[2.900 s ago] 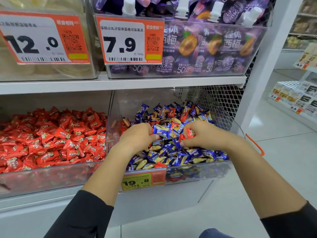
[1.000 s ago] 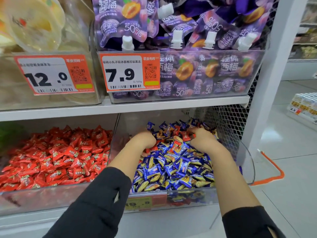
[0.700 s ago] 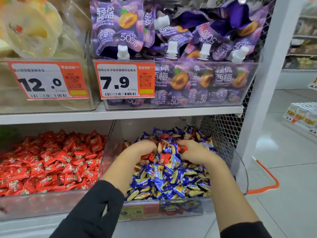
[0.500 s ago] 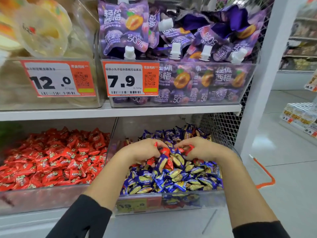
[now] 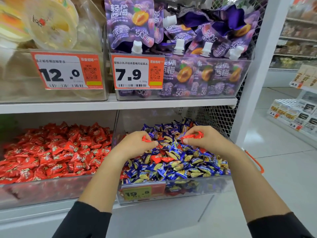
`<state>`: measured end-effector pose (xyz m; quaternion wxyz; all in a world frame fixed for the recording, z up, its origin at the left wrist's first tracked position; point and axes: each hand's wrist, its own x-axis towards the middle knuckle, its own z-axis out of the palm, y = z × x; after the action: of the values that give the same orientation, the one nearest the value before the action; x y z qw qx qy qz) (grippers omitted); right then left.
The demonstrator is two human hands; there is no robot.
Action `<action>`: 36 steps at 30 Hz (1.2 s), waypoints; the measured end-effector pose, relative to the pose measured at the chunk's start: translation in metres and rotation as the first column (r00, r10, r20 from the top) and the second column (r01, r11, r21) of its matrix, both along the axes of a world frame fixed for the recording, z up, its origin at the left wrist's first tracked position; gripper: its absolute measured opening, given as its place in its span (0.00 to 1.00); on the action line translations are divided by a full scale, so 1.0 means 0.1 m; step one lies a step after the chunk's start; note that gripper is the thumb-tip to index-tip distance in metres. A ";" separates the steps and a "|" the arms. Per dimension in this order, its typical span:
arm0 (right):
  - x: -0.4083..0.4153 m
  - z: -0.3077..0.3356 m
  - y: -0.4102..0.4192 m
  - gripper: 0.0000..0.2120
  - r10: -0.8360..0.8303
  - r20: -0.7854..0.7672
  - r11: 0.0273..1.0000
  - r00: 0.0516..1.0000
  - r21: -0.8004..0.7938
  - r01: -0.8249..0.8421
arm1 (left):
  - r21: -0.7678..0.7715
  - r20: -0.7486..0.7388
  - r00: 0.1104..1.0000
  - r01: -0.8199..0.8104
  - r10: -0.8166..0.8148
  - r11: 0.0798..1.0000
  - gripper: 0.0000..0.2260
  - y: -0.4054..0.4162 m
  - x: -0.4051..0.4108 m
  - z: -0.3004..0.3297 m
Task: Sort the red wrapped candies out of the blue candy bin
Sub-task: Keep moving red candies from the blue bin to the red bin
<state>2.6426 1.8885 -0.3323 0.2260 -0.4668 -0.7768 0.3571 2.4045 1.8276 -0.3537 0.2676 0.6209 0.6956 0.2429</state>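
Note:
The clear bin of blue and gold wrapped candies (image 5: pixel 181 169) sits on the lower shelf at the right. Both hands are over its far half. My left hand (image 5: pixel 137 146) grips red wrapped candies (image 5: pixel 145 139) in curled fingers. My right hand (image 5: pixel 204 140) holds more red candies (image 5: pixel 193 135) between thumb and fingers. A few stray red candies (image 5: pixel 160 158) lie on the blue pile below the hands. The bin full of red candies (image 5: pixel 56 152) stands just to the left.
Above, a shelf board (image 5: pixel 120 104) carries a bin of purple prune jelly pouches (image 5: pixel 180 48) and a bin of pale jelly cups (image 5: pixel 42 31). A white post (image 5: pixel 253 83) and wire mesh (image 5: pixel 217 117) bound the blue bin's right side. Aisle floor (image 5: pixel 274 160) lies beyond.
Both hands pulled back from the rear of the blue bin and lifted slightly off the pile, now with red candies showing in each grip. The pile has been stirred, exposing more red pieces.

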 end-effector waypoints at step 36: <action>-1.49 0.32 -0.72 0.03 0.149 0.231 0.906 0.962 0.357 -0.226 | 0.152 0.084 0.863 -0.506 0.499 0.849 0.14 -0.87 -1.60 0.08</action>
<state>2.4938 1.8165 -0.3003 0.1981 -0.3702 -0.8912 0.1716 2.2447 1.7411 -0.3454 0.1555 0.4329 0.8048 0.3751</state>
